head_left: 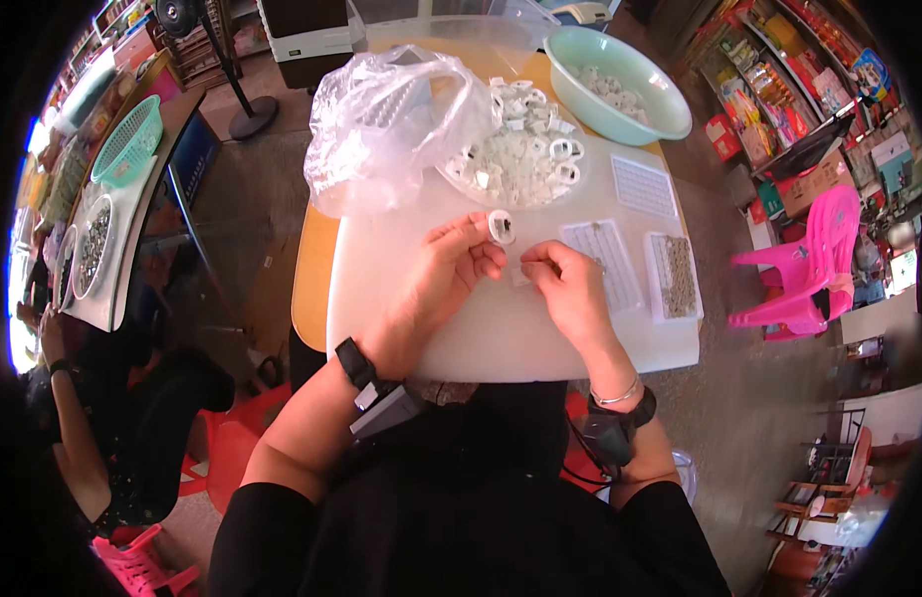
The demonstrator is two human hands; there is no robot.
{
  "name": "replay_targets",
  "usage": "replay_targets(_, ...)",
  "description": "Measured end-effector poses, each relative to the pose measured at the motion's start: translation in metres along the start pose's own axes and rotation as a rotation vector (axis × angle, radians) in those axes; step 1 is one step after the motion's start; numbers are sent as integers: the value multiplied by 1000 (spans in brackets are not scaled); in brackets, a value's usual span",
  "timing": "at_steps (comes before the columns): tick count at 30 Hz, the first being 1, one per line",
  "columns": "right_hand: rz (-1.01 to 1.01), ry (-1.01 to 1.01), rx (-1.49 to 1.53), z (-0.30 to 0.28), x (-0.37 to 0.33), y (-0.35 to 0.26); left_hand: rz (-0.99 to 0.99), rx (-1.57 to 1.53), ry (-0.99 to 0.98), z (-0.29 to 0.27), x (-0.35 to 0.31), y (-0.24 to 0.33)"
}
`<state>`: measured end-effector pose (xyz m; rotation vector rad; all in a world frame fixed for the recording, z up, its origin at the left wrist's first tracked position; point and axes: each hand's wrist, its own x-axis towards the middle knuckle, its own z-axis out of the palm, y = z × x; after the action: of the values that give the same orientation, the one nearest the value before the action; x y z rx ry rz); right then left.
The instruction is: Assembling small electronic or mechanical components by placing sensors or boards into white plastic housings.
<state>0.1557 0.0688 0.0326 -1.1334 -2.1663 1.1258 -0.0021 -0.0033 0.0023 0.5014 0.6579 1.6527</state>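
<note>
Between the thumb and fingers of my left hand [451, 264] is a small white round plastic part [502, 228] with a dark spot in its middle. Its other fingers curl below, over the white tabletop [421, 328]. Close on the right, my right hand [572, 289] has its fingertips pinched together. Whether anything sits in that pinch is too small to make out. Beyond both hands lies a heap of similar white plastic parts [520, 159]. Next to my right hand lie a flat white tray [602, 261] and a box of small greyish pieces [677, 274].
A crumpled clear plastic bag [381, 129] stands at the table's back left. At the back right are a pale green basin [620, 85] with white parts and another flat tray [643, 186]. Pink chairs [814, 259] stand to the right; a person's arm [78, 438] shows far left.
</note>
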Motion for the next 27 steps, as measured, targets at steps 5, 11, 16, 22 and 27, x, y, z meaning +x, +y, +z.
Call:
replay_targets(5, -168, 166, -59, 8, -19, 11, -19, 12, -9, 2, 0, 0)
replay_targets(11, -418, 152, -160, 7, -36, 17, -25, 22, -4, 0, -2, -2)
replay_targets(16, -291, 257, -227, 4, -43, 17, -29, 12, -8, 2, -2, -1)
replay_targets(22, -375, 252, -374, 20, -37, 15, -33, 21, -24, -1, 0, -3)
replay_targets(27, -381, 310, -361, 20, -34, 20, -42, 54, -22, 0, 0, -4)
